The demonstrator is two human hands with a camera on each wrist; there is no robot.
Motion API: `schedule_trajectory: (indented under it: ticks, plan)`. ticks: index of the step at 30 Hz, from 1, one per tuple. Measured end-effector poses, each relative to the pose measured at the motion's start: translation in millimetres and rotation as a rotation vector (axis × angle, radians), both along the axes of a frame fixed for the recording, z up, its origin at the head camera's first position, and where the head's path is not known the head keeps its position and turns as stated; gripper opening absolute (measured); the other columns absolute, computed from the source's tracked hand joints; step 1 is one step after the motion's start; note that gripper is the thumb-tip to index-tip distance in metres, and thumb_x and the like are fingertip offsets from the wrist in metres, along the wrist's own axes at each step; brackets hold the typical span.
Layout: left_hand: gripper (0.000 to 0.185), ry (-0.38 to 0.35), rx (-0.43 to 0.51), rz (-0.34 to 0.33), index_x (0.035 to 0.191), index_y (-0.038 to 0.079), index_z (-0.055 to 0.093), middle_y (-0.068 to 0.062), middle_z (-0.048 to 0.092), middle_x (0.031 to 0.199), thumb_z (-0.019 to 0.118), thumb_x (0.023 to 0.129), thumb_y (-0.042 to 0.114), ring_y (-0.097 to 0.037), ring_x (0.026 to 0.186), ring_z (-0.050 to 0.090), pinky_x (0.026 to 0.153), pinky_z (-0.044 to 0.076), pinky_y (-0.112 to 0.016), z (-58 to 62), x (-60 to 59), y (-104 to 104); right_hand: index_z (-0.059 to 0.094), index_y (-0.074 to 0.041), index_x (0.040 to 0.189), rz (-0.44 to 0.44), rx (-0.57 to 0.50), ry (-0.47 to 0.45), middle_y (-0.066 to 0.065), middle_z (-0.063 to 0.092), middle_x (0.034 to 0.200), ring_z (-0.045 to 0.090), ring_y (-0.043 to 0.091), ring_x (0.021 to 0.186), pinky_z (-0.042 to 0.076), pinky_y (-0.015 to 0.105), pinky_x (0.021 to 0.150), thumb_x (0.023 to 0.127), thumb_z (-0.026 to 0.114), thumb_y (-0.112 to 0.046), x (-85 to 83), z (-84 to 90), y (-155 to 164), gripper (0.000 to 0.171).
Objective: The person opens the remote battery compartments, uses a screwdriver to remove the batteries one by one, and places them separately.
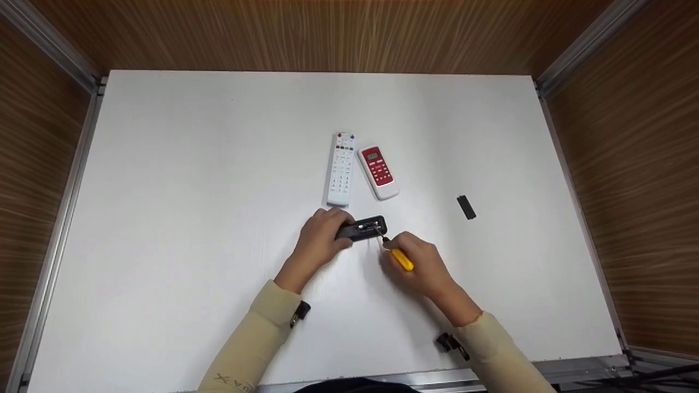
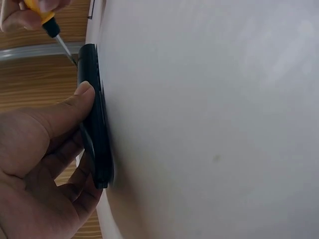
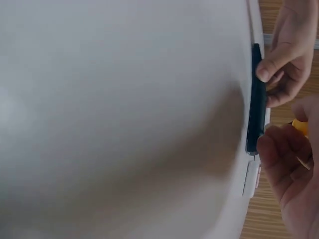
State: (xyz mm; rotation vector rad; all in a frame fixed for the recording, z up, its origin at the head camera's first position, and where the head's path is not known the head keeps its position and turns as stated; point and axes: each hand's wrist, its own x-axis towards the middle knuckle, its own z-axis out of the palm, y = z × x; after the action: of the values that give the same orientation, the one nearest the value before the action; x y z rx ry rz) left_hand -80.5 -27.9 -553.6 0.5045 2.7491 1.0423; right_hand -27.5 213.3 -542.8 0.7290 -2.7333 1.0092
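A black remote control point(image 1: 360, 229) lies on the white table with its battery compartment facing up and uncovered. My left hand point(image 1: 321, 236) grips its left end, the thumb point(image 2: 82, 102) along the near side and the fingers at the far side. In my right hand point(image 1: 419, 266) I hold a screwdriver point(image 1: 403, 259) with a yellow handle and black collar. Its thin metal shaft slants to the open compartment, at the right end of the remote. What exactly the tip touches inside is too small to tell.
Beyond the hands lie a white remote control point(image 1: 341, 169) and a white remote with a red face point(image 1: 378, 172). To the right is a small black battery cover point(image 1: 466, 207). Wood-grain panels point(image 1: 327, 35) border the white table point(image 1: 191, 164) at the back and sides.
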Motion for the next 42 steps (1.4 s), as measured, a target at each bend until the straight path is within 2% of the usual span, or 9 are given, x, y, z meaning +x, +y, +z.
schedule_trajectory:
  ticks: [3, 6, 8, 14, 22, 28, 32, 38, 42]
  plan:
    - [0.039, -0.004, -0.006, 0.0, 0.111, 0.017, 0.069, 0.003, 0.069, 0.11, 0.086, 0.076, 0.021, -0.021, 0.097, 0.057, 0.084, 0.047, -0.039, 1.2, -0.8, 0.5, 0.071, -0.015, 0.096, -0.018, -0.131, -0.058, -0.005, 0.072, 0.09, 0.06, 0.009, 0.073, 0.05, 0.026, 0.066, 0.089, 0.076, -0.018, -7.5, 8.4, -4.6, 0.009]
    - [0.039, -0.016, -0.016, -0.001, 0.112, 0.017, 0.069, 0.003, 0.069, 0.111, 0.086, 0.077, 0.021, -0.02, 0.098, 0.057, 0.085, 0.046, -0.038, 2.1, -1.4, 1.4, 0.074, -0.014, 0.098, -0.018, -0.161, -0.133, -0.005, 0.074, 0.092, 0.061, 0.008, 0.076, 0.052, 0.026, 0.07, 0.091, 0.073, -0.026, -16.0, 17.4, -11.1, 0.013]
    - [0.039, -0.017, -0.02, -0.009, 0.112, 0.017, 0.069, 0.003, 0.068, 0.111, 0.086, 0.077, 0.022, -0.02, 0.098, 0.057, 0.085, 0.046, -0.038, 2.5, -1.8, 2.1, 0.075, -0.013, 0.098, -0.032, -0.148, -0.192, -0.004, 0.075, 0.091, 0.062, 0.009, 0.074, 0.053, 0.025, 0.068, 0.092, 0.072, -0.027, -21.1, 23.6, -15.1, 0.015]
    - [0.037, -0.01, -0.013, -0.016, 0.11, 0.016, 0.069, 0.003, 0.068, 0.109, 0.086, 0.077, 0.019, -0.02, 0.097, 0.057, 0.085, 0.046, -0.037, 2.6, -2.6, 4.1, 0.073, -0.013, 0.095, -0.1, -0.042, -0.338, -0.002, 0.071, 0.082, 0.06, 0.011, 0.061, 0.052, 0.026, 0.057, 0.093, 0.071, -0.025, -37.8, 45.7, -26.7, 0.012]
    - [0.038, -0.009, -0.024, -0.018, 0.111, 0.017, 0.068, 0.004, 0.068, 0.11, 0.086, 0.077, 0.017, -0.02, 0.099, 0.056, 0.087, 0.046, -0.038, 2.7, -2.3, 5.5, 0.07, -0.016, 0.089, -0.081, 0.166, -0.376, -0.002, 0.064, 0.073, 0.055, 0.017, 0.065, 0.044, 0.03, 0.059, 0.092, 0.068, -0.027, -56.0, 65.1, -43.8, 0.012]
    - [0.038, -0.001, -0.01, -0.02, 0.111, 0.017, 0.068, 0.003, 0.068, 0.11, 0.086, 0.078, 0.017, -0.021, 0.099, 0.057, 0.088, 0.047, -0.039, 0.3, 0.4, 3.7, 0.069, -0.015, 0.089, -0.068, 0.223, -0.426, 0.0, 0.063, 0.074, 0.057, 0.019, 0.067, 0.045, 0.031, 0.06, 0.092, 0.065, -0.025, -59.4, 72.4, -53.4, 0.011]
    - [0.038, 0.004, -0.003, -0.015, 0.112, 0.018, 0.068, 0.004, 0.068, 0.111, 0.085, 0.078, 0.017, -0.021, 0.1, 0.057, 0.088, 0.047, -0.039, -0.4, 2.5, 2.7, 0.07, -0.016, 0.089, -0.035, 0.221, -0.395, -0.002, 0.066, 0.078, 0.057, 0.017, 0.068, 0.046, 0.031, 0.062, 0.093, 0.063, -0.024, -55.5, 68.0, -55.8, 0.011]
    - [0.037, 0.014, 0.013, -0.009, 0.109, 0.017, 0.069, 0.003, 0.068, 0.108, 0.086, 0.077, 0.017, -0.022, 0.096, 0.057, 0.085, 0.047, -0.039, 0.0, 1.3, 0.6, 0.075, -0.016, 0.097, 0.003, 0.177, -0.322, -0.004, 0.072, 0.091, 0.062, 0.015, 0.077, 0.051, 0.035, 0.073, 0.097, 0.063, -0.026, -37.9, 54.8, -48.0, 0.016]
    - [0.036, 0.023, 0.013, -0.007, 0.109, 0.017, 0.069, 0.003, 0.069, 0.107, 0.086, 0.076, 0.018, -0.022, 0.095, 0.057, 0.083, 0.047, -0.038, -1.1, 0.2, -1.3, 0.075, -0.016, 0.103, 0.002, 0.167, -0.194, -0.001, 0.073, 0.094, 0.067, 0.017, 0.079, 0.055, 0.038, 0.073, 0.097, 0.064, -0.024, -21.2, 41.8, -45.1, 0.015]
